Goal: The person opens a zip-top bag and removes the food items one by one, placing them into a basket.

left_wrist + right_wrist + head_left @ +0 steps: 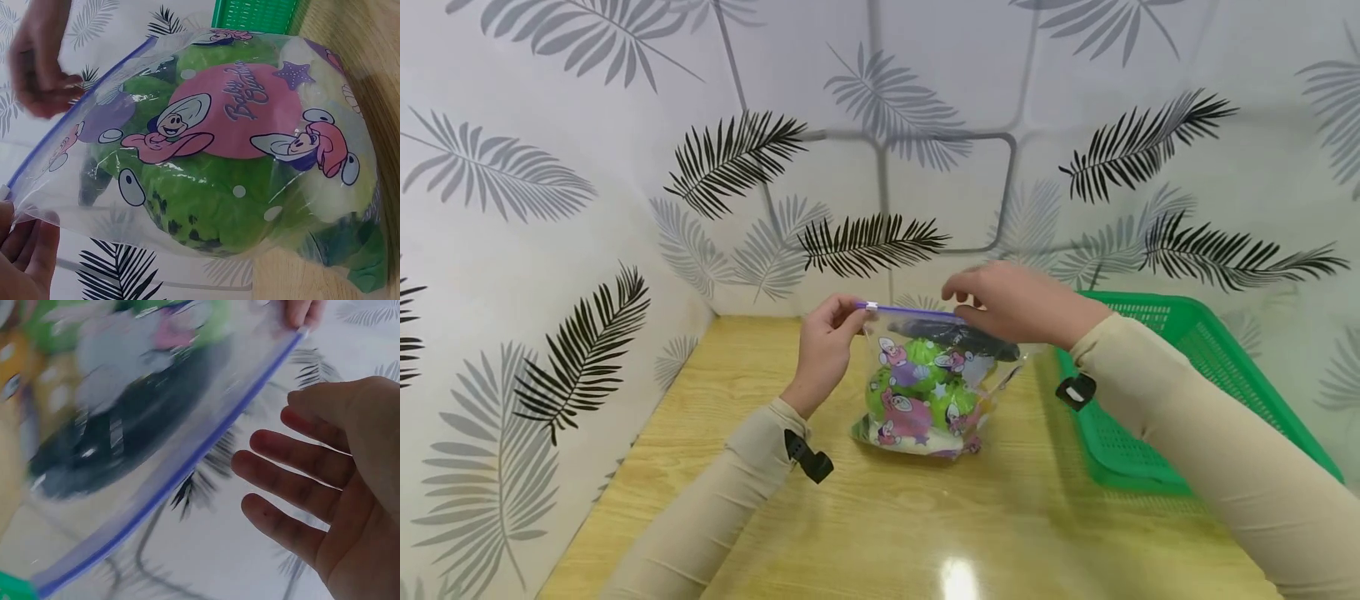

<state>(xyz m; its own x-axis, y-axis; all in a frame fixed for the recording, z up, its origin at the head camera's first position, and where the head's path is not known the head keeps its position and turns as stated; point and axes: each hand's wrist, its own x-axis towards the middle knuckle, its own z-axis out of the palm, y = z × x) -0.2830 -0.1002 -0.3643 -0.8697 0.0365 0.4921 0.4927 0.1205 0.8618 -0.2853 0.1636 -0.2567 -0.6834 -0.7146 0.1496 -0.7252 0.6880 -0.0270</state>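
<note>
In the head view the right sleeve (1195, 425) hides part of the basket (1138, 477) and runs off the picture. Printed figures (177, 124) on the bag (910, 417) partly cover the green things (209, 209) inside. In the right wrist view the bag is blurred, its dark thing (144, 431) too smeared to identify, and the right edge crops the right hand (359, 506); in the left wrist view the left edge crops the left hand (28, 265).

Leaf-patterned pale walls (925, 92) — glossy wood-grain tabletop (857, 533), bright glare (958, 578)
</note>
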